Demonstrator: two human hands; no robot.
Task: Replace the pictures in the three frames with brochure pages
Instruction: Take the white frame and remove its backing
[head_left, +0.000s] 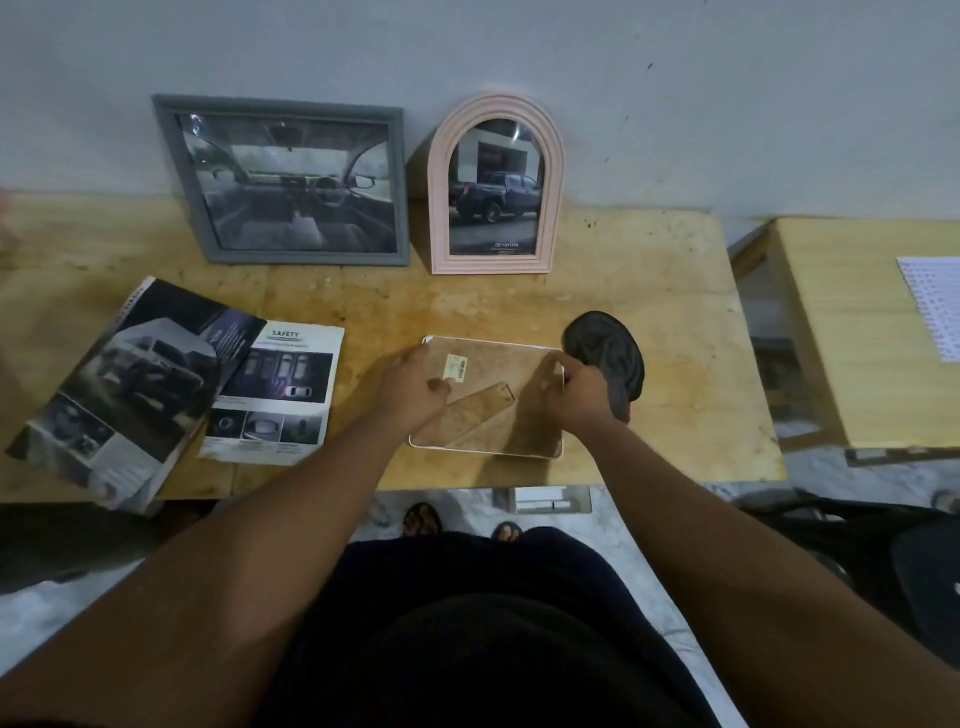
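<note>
A white-edged frame (493, 447) lies face down on the wooden table, its brown backing board and stand leg facing up, with a small label stuck on it. My left hand (415, 387) presses on the board's left side and my right hand (574, 387) grips its right edge. Against the wall lean a grey frame (176, 171) showing a car interior and a pink arched frame (441, 208) showing a pickup truck. An open car brochure (130, 384) lies at the left, with a loose "SAFETY" page (280, 389) beside it.
A dark cloth (610, 353) lies just right of my right hand. A second table (857, 332) with a printed sheet (935, 306) stands to the right. The table's front edge (675, 475) runs just below the frame; my sandalled feet show beneath.
</note>
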